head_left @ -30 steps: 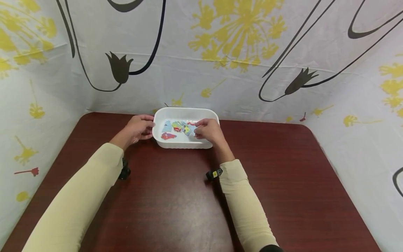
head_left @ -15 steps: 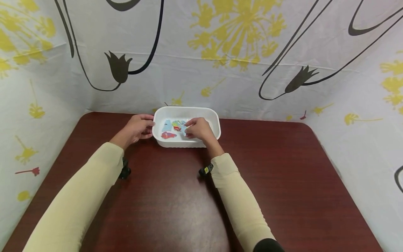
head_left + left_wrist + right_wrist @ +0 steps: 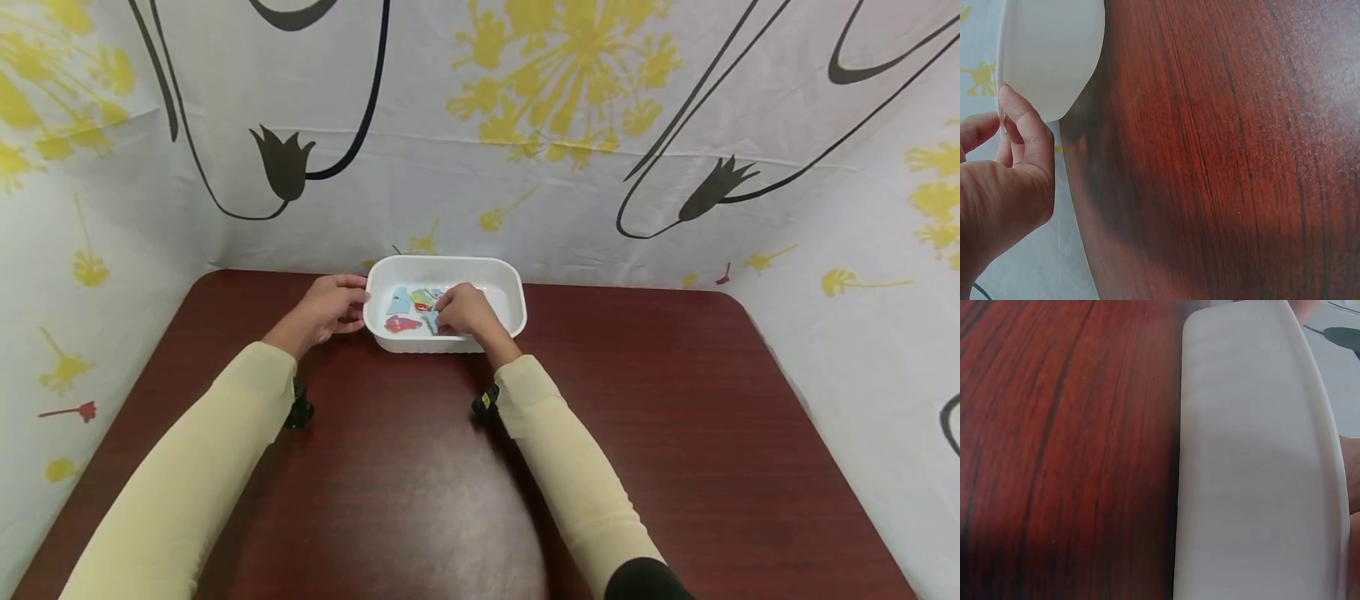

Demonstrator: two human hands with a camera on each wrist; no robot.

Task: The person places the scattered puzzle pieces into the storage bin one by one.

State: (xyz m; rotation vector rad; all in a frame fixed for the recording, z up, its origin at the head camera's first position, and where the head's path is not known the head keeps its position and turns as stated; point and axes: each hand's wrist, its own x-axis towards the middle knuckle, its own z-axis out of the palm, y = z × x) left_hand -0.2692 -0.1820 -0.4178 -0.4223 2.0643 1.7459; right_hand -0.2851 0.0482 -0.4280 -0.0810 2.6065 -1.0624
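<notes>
In the head view a white plastic tub (image 3: 397,343) stands at the back of the table. Flat, colourful pieces that look like puzzle pieces lie in it: a light-blue one (image 3: 399,301), a red-purple one (image 3: 402,323) and a green-yellow one (image 3: 422,298). My left hand (image 3: 327,308) holds the tub's left end; the left wrist view has its bent fingers (image 3: 1025,122) and thumb at the rim. Reaching over the front rim, my right hand (image 3: 467,312) pinches a light-blue puzzle piece (image 3: 431,322) low inside the tub. The tub's wall (image 3: 1254,450) hides those fingertips in the right wrist view.
The dark red-brown wooden table (image 3: 405,467) spreads out in front of the tub and on both sides. Close behind it hangs a white cloth (image 3: 570,217) with yellow and dark flower prints, which also runs along the left and right sides.
My right hand has moved left and a little toward me inside the tub, now over the middle with a light-blue puzzle piece at its fingertips. The left hand has stayed at the tub's end.
</notes>
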